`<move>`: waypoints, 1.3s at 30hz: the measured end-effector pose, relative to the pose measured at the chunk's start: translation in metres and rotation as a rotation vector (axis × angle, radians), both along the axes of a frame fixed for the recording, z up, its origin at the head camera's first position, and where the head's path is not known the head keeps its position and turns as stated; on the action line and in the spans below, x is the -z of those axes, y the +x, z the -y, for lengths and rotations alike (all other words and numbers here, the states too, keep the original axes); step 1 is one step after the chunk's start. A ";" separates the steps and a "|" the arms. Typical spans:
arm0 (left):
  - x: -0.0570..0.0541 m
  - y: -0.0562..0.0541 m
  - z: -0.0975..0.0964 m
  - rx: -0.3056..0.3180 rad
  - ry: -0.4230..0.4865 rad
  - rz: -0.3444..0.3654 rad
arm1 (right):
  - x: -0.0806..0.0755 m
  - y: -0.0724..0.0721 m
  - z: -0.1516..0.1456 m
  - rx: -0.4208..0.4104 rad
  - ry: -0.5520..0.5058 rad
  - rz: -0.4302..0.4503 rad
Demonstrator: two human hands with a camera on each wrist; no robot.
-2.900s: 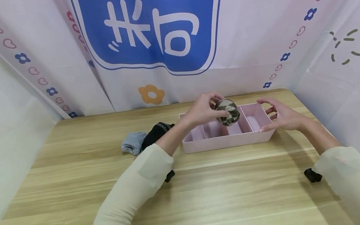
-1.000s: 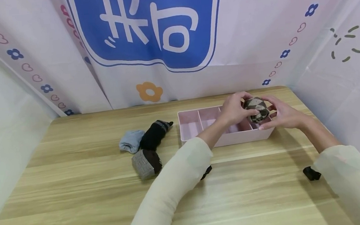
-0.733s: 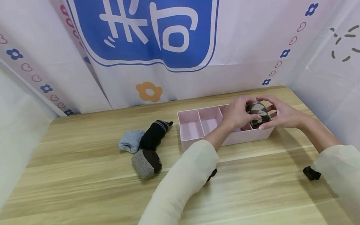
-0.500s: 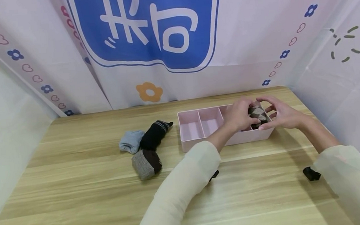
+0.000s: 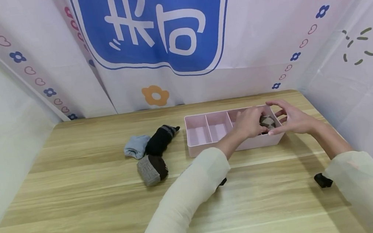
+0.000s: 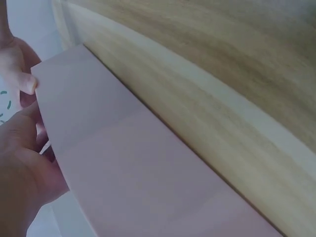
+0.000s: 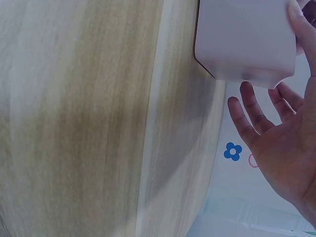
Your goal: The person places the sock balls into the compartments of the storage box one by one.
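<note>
A pink divided box stands near the table's back edge. In its right-end compartment sits a balled brown-and-beige checkered sock, sunk below the rim. My left hand reaches into the box from the left, thumb and fingers around the sock; the fingertips are partly hidden. My right hand grips the box's right end, thumb at the front rim and index finger at the back corner. The right wrist view shows the other fingers of the right hand loosely bent by the end wall. The sock is out of sight there.
Left of the box lie a light blue sock, a black sock and a grey-and-dark-brown sock, close together on the wooden table. A printed cloth hangs behind the table.
My left hand has carried the checkered sock rightward from above the box's middle and lowered it into the right-end compartment. My right hand stays on the box end.
</note>
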State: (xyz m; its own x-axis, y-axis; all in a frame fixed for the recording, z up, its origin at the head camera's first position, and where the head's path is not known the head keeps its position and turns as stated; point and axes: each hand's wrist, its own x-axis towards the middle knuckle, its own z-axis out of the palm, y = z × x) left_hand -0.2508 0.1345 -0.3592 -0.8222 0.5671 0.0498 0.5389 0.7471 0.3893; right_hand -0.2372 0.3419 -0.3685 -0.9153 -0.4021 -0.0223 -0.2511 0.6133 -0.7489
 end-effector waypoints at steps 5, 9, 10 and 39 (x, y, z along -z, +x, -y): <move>-0.005 -0.003 0.010 0.079 0.116 0.086 | 0.000 0.000 0.000 0.003 0.003 0.000; -0.008 -0.004 0.024 0.170 0.257 0.171 | 0.000 0.000 0.000 0.003 0.012 -0.008; -0.010 -0.004 0.029 0.188 0.293 0.188 | 0.000 -0.001 0.000 0.002 0.015 -0.011; -0.031 -0.006 0.233 0.058 0.377 0.082 | -0.001 0.000 0.000 -0.008 0.052 -0.047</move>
State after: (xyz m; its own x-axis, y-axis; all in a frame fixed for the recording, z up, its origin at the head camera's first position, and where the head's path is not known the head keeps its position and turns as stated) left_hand -0.2567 -0.0981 -0.3279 -0.7994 0.5668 0.1994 0.5317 0.5127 0.6741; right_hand -0.2368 0.3418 -0.3679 -0.9126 -0.4088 -0.0002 -0.2904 0.6486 -0.7036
